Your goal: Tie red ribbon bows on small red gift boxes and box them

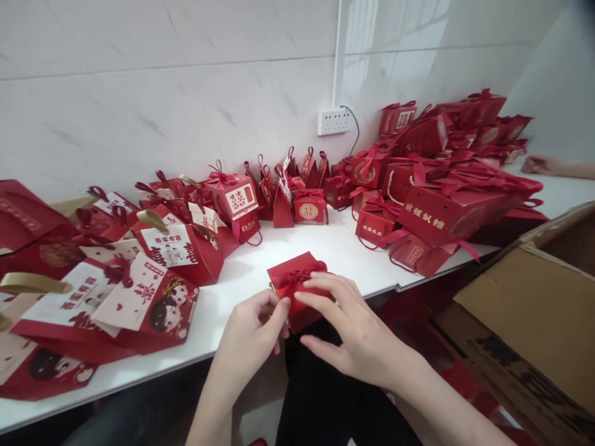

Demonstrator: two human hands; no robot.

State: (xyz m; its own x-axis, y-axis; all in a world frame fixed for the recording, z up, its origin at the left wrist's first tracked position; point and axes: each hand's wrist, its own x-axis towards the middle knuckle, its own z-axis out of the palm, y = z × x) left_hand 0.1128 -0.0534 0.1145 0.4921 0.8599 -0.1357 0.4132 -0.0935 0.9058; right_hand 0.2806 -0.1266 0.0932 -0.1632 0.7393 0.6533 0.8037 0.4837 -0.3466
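A small red gift box (298, 317) with a dark red ribbon bow (297, 276) on top is at the front edge of the white table (260, 263). My left hand (258, 325) pinches the box's left side between thumb and fingers, its other fingers curled and partly hidden. Over the right side of the box, my right hand (346, 319) has its fingers spread, with fingertips near or on the bow and lid; the thumb is apart from them.
Red gift boxes (186, 251) crowd the table's left side, and more are piled on the right (432, 204). An open cardboard box (534, 322) stands at the lower right. Another person's hand (539, 165) rests at the far right. A socket strip (333, 122) is on the wall.
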